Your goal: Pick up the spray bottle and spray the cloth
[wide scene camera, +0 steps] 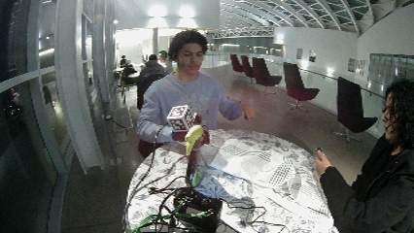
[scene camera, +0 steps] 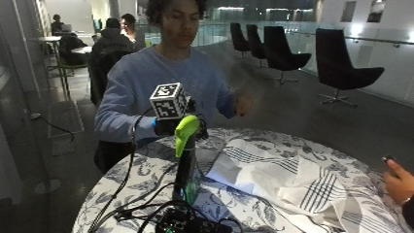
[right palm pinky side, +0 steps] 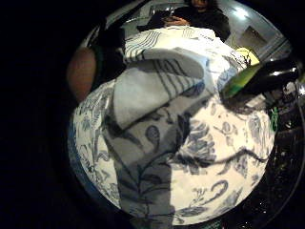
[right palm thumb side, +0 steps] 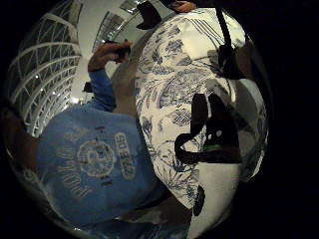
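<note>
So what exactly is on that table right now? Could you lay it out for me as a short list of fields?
Table: round, covered with a blue floral tablecloth
Spray bottle: dark bottle with a lime-green spray head, standing upright near the table's near edge
Cloth: white with dark stripes, lying crumpled on the tablecloth, beside the bottle
Gloved right hand: just behind the spray head; whether it touches it cannot be told
Bare hand: raised above the table, holding nothing visible
Task stage: bottle not yet lifted
</note>
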Demonstrator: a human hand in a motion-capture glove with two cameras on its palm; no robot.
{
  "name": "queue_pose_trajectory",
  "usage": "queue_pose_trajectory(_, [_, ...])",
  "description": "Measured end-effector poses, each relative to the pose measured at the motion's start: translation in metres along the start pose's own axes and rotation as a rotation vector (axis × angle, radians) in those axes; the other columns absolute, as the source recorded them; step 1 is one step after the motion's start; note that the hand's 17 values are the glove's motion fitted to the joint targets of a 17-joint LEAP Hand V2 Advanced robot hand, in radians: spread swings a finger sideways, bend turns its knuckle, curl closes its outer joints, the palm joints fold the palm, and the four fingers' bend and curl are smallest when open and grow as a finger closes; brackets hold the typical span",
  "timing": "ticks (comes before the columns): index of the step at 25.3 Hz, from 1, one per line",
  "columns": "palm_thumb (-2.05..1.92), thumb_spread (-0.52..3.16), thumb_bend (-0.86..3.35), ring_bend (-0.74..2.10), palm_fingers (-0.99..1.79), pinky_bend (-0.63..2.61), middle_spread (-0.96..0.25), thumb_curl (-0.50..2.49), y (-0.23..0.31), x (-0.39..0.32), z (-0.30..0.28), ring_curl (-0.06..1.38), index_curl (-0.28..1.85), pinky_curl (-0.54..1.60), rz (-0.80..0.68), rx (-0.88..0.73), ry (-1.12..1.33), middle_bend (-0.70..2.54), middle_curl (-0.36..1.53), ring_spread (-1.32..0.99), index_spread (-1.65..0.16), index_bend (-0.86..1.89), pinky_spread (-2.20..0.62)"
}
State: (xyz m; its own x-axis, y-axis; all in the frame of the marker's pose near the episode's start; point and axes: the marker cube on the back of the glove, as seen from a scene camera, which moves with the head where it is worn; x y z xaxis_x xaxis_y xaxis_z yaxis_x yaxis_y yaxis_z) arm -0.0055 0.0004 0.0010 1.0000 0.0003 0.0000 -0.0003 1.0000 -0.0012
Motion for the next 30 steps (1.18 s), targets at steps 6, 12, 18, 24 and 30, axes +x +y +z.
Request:
queue_pose_trajectory(6, [0.66,0.64,0.43,0.40,0.95,0.15,-0.04,0.19,-0.001,0.002,-0.002,0.20,0.21,0.10,0.018,-0.020,0.028,0.40,0.20,-0.02,-0.18,0.33,0.13])
queue_pose_trajectory(12, [0.69,0.85,0.42,0.37,0.90,0.14,-0.05,0.24,0.003,0.011,-0.004,0.24,0.28,0.13,0.044,-0.038,0.055,0.41,0.25,-0.02,-0.22,0.31,0.16])
queue_pose_trajectory(18, [0.66,0.99,0.36,0.37,0.85,0.16,-0.05,0.26,0.012,0.016,-0.002,0.27,0.29,0.15,0.076,0.012,-0.073,0.39,0.29,-0.02,-0.26,0.22,0.18])
queue_pose_trajectory(24, [0.59,1.07,0.27,0.39,0.76,0.20,-0.05,0.26,0.026,0.034,-0.015,0.29,0.27,0.20,0.150,0.142,-0.335,0.35,0.31,-0.01,-0.32,0.11,0.19])
queue_pose_trajectory(30, [0.55,1.08,0.19,0.41,0.65,0.27,-0.05,0.26,0.043,0.061,-0.033,0.31,0.22,0.25,0.232,0.316,-0.710,0.34,0.33,-0.01,-0.38,0.03,0.19])
